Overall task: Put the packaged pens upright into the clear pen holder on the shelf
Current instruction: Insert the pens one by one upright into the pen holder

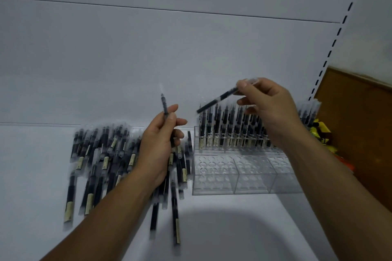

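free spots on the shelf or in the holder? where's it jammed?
Free: the front rows of holes in the pen holder, and bare shelf in front of it, right of the loose pens. Also the shelf's far left edge. Crowded: the holder's back rows, full of upright pens, and the loose pile under the left hand.

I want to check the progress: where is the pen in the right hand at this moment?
In the head view, right of centre, the right hand holds the pen tilted above the standing pens in the clear holder.

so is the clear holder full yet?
No. The pen holder has pens standing only in its back rows; the front holes are bare.
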Demonstrator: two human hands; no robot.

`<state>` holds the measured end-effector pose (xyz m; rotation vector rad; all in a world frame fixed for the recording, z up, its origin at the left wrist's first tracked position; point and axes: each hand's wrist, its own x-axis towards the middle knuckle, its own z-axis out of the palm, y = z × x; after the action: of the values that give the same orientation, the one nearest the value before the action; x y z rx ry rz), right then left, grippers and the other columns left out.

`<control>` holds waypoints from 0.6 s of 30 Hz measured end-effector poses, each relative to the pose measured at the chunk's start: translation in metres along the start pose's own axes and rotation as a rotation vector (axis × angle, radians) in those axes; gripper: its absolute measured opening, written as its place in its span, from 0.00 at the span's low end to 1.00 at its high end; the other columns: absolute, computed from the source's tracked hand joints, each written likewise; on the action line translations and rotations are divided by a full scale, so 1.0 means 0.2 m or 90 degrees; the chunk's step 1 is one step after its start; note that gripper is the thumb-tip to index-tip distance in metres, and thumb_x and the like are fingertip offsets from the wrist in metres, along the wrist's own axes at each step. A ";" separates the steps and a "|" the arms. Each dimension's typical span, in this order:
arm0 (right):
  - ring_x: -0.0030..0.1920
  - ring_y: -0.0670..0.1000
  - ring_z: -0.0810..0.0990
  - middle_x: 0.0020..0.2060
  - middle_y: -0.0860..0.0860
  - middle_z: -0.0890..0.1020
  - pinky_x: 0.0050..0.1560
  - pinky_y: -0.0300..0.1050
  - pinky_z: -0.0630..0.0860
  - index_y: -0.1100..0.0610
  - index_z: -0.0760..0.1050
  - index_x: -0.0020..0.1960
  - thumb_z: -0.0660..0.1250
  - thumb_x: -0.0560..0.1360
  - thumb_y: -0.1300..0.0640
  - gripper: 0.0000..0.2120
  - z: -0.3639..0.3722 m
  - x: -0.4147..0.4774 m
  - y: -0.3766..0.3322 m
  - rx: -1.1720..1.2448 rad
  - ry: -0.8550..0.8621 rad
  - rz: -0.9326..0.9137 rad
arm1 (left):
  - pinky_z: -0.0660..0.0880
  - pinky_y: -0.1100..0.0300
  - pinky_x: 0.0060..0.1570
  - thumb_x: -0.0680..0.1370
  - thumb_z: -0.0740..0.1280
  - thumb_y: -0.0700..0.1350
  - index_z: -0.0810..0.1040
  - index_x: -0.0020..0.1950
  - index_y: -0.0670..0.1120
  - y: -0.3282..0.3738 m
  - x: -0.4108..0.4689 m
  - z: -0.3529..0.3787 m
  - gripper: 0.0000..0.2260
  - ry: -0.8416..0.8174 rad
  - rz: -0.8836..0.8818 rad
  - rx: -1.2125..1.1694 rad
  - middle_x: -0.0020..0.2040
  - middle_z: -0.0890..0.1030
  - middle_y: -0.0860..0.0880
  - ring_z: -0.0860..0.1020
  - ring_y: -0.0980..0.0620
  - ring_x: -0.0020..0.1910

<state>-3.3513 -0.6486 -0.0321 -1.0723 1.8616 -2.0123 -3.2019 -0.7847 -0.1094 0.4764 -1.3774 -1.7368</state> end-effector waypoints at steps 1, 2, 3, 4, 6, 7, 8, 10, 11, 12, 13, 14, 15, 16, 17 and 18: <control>0.37 0.42 0.82 0.42 0.47 0.85 0.38 0.36 0.79 0.55 0.80 0.49 0.69 0.77 0.54 0.06 -0.01 0.01 0.00 -0.031 0.004 -0.012 | 0.69 0.68 0.29 0.82 0.60 0.44 0.78 0.62 0.52 0.00 0.00 0.00 0.11 -0.006 0.003 0.009 0.39 0.80 0.54 0.72 0.57 0.32; 0.37 0.42 0.82 0.42 0.47 0.85 0.38 0.37 0.79 0.56 0.80 0.50 0.69 0.77 0.54 0.06 -0.01 0.02 0.00 -0.081 0.002 -0.027 | 0.68 0.68 0.29 0.82 0.60 0.44 0.78 0.62 0.51 0.00 -0.01 0.00 0.11 -0.016 0.006 0.017 0.38 0.80 0.54 0.70 0.57 0.31; 0.36 0.41 0.82 0.41 0.47 0.85 0.39 0.38 0.79 0.56 0.80 0.50 0.69 0.77 0.53 0.06 -0.01 0.03 0.00 -0.142 -0.004 -0.045 | 0.67 0.68 0.29 0.82 0.60 0.43 0.78 0.61 0.51 0.00 -0.01 0.00 0.11 -0.027 0.010 0.026 0.38 0.79 0.53 0.69 0.57 0.30; 0.36 0.41 0.82 0.41 0.47 0.85 0.40 0.39 0.79 0.55 0.81 0.50 0.69 0.77 0.53 0.07 -0.01 0.04 0.00 -0.201 -0.013 -0.061 | 0.67 0.67 0.29 0.82 0.61 0.43 0.78 0.61 0.51 0.00 -0.01 0.00 0.11 -0.038 0.012 0.032 0.38 0.79 0.52 0.69 0.56 0.30; 0.37 0.42 0.83 0.41 0.48 0.85 0.42 0.42 0.80 0.55 0.81 0.49 0.69 0.77 0.51 0.08 0.00 0.05 0.01 -0.287 -0.032 -0.081 | 0.65 0.66 0.29 0.81 0.61 0.44 0.79 0.60 0.50 0.01 -0.01 0.00 0.11 -0.051 0.013 0.031 0.38 0.78 0.51 0.68 0.55 0.30; 0.37 0.44 0.83 0.41 0.49 0.85 0.44 0.43 0.81 0.55 0.81 0.49 0.69 0.77 0.50 0.08 0.00 0.06 0.01 -0.317 -0.039 -0.086 | 0.65 0.65 0.29 0.82 0.60 0.45 0.79 0.60 0.49 0.01 -0.01 0.00 0.11 -0.053 0.013 0.027 0.38 0.79 0.50 0.68 0.55 0.29; 0.38 0.46 0.83 0.41 0.49 0.84 0.45 0.45 0.81 0.55 0.81 0.49 0.69 0.77 0.50 0.09 0.00 0.06 0.01 -0.344 -0.045 -0.091 | 0.65 0.64 0.29 0.82 0.59 0.46 0.79 0.59 0.49 0.01 -0.02 0.00 0.11 -0.054 0.012 0.021 0.38 0.79 0.50 0.68 0.56 0.29; 0.40 0.50 0.83 0.41 0.50 0.84 0.46 0.49 0.81 0.55 0.81 0.48 0.69 0.77 0.49 0.09 0.00 0.07 0.00 -0.388 -0.053 -0.108 | 0.65 0.63 0.29 0.82 0.57 0.48 0.79 0.58 0.48 0.01 -0.01 0.01 0.13 -0.053 0.008 0.009 0.37 0.79 0.50 0.69 0.56 0.28; 0.41 0.51 0.83 0.41 0.50 0.84 0.47 0.52 0.81 0.55 0.81 0.47 0.69 0.77 0.49 0.09 0.01 0.08 0.00 -0.406 -0.057 -0.119 | 0.65 0.63 0.29 0.83 0.56 0.49 0.79 0.57 0.48 0.01 -0.01 0.01 0.13 -0.052 0.004 0.005 0.37 0.79 0.50 0.69 0.56 0.28; 0.42 0.52 0.83 0.40 0.50 0.84 0.48 0.54 0.81 0.55 0.81 0.47 0.69 0.77 0.49 0.09 0.02 0.08 0.00 -0.420 -0.062 -0.128 | 0.65 0.63 0.29 0.83 0.56 0.49 0.79 0.57 0.47 0.01 -0.01 0.01 0.13 -0.052 0.001 0.006 0.37 0.80 0.50 0.69 0.56 0.28; 0.42 0.53 0.83 0.40 0.50 0.84 0.49 0.55 0.81 0.56 0.81 0.47 0.68 0.77 0.49 0.10 0.03 0.09 -0.01 -0.436 -0.070 -0.133 | 0.65 0.63 0.28 0.83 0.56 0.49 0.79 0.57 0.47 0.01 -0.01 0.01 0.13 -0.054 0.001 0.010 0.37 0.80 0.50 0.69 0.56 0.28; 0.42 0.52 0.83 0.40 0.50 0.84 0.49 0.55 0.80 0.56 0.80 0.47 0.68 0.77 0.49 0.10 0.04 0.10 -0.01 -0.454 -0.081 -0.137 | 0.65 0.63 0.28 0.83 0.56 0.48 0.79 0.57 0.47 0.01 -0.01 0.01 0.13 -0.057 0.002 0.016 0.37 0.80 0.50 0.69 0.56 0.28; 0.41 0.51 0.82 0.39 0.49 0.83 0.48 0.53 0.80 0.56 0.80 0.47 0.68 0.77 0.49 0.10 0.05 0.11 -0.01 -0.475 -0.095 -0.138 | 0.65 0.64 0.29 0.83 0.56 0.48 0.79 0.57 0.47 0.01 -0.02 0.01 0.13 -0.061 0.003 0.024 0.37 0.80 0.50 0.70 0.56 0.28; 0.41 0.50 0.82 0.39 0.47 0.83 0.47 0.51 0.80 0.55 0.80 0.47 0.68 0.77 0.49 0.10 0.07 0.11 -0.01 -0.495 -0.107 -0.139 | 0.65 0.64 0.29 0.83 0.56 0.48 0.79 0.57 0.47 0.01 -0.02 0.01 0.14 -0.065 0.004 0.032 0.37 0.80 0.50 0.70 0.56 0.29; 0.41 0.49 0.81 0.39 0.46 0.82 0.46 0.48 0.80 0.54 0.80 0.46 0.68 0.77 0.48 0.09 0.08 0.12 -0.01 -0.517 -0.118 -0.142 | 0.66 0.64 0.29 0.83 0.56 0.48 0.79 0.58 0.47 0.01 -0.02 0.01 0.14 -0.069 0.004 0.038 0.37 0.80 0.50 0.70 0.56 0.29; 0.41 0.48 0.81 0.38 0.45 0.81 0.44 0.46 0.79 0.53 0.80 0.46 0.68 0.77 0.48 0.09 0.09 0.12 -0.01 -0.543 -0.130 -0.143 | 0.66 0.64 0.29 0.83 0.56 0.48 0.79 0.58 0.47 0.01 -0.02 0.01 0.14 -0.074 0.004 0.042 0.38 0.80 0.50 0.70 0.56 0.29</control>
<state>-3.3569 -0.6778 -0.0230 -1.6537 2.6262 -1.0790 -3.2006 -0.7794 -0.1076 0.4117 -1.5203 -1.7411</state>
